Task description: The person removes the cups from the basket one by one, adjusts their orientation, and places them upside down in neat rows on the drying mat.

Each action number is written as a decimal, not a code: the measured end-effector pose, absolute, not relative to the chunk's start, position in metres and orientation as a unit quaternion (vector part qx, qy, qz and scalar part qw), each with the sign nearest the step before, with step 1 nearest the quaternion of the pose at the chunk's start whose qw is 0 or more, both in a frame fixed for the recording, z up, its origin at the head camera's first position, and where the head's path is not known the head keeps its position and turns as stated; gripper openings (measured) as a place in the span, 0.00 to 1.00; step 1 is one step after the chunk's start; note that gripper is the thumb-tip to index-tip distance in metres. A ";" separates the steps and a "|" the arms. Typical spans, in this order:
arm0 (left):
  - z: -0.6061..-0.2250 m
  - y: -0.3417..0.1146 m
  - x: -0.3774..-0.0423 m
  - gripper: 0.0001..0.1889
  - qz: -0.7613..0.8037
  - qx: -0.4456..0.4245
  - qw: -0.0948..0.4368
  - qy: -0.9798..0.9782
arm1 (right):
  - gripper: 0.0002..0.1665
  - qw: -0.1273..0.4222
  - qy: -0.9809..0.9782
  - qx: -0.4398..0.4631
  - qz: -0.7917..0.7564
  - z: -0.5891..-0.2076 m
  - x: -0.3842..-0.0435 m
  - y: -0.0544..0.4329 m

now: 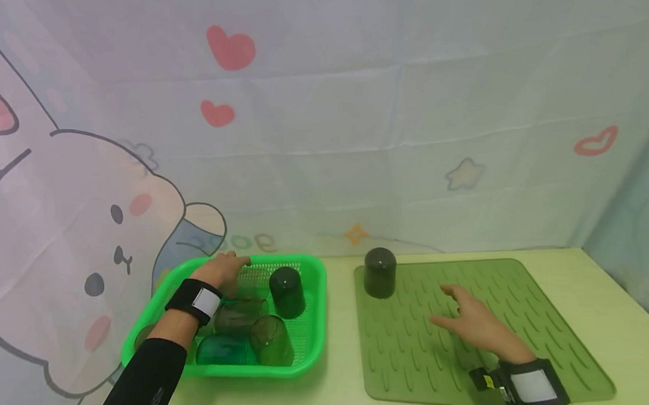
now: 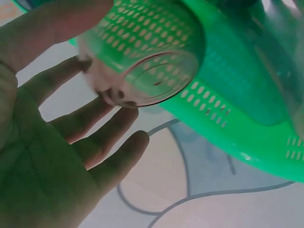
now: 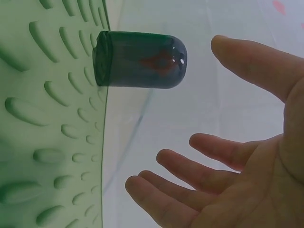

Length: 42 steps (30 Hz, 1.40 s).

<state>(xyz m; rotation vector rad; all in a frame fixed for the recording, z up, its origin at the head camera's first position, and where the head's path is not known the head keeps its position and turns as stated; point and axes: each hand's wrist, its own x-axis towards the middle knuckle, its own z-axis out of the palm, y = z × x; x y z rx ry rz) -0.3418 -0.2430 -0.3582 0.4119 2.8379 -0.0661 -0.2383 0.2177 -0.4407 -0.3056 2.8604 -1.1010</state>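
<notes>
My left hand (image 1: 224, 274) reaches into the green basket (image 1: 319, 322) at its back left. In the left wrist view, its fingertips touch a clear drinking glass (image 2: 156, 78), with the thumb near the opposite side and the fingers fairly straight. Several other glasses lie or stand in the basket, including a dark glass (image 1: 287, 293), a teal glass (image 1: 222, 350) and an olive-green glass (image 1: 272, 342). Above the green mat (image 1: 415, 354), my right hand (image 1: 476, 322) is spread and holds nothing. A dark glass (image 1: 380, 273) stands upside down at the mat's back left corner, apart from this hand.
A pale yellow table (image 1: 341, 333) bears both basket and mat, with a strip of tabletop between them. Behind stands a printed cloth backdrop (image 1: 354, 136) with hearts and a cartoon animal. At the far right, another cloth panel (image 1: 636, 227) borders the table.
</notes>
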 end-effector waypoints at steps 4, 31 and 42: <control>-0.362 -0.244 -0.346 0.36 -0.027 0.130 0.152 0.979 | 0.52 0.036 0.923 -0.100 -0.370 -0.440 -0.238 0.218; -0.368 -0.278 -0.340 0.35 0.123 0.141 0.084 0.979 | 0.52 0.046 0.922 -0.105 -0.369 -0.444 -0.244 0.213; -0.343 -0.284 -0.322 0.34 0.177 0.161 -0.012 0.971 | 0.53 0.047 0.922 -0.107 -0.368 -0.440 -0.247 0.210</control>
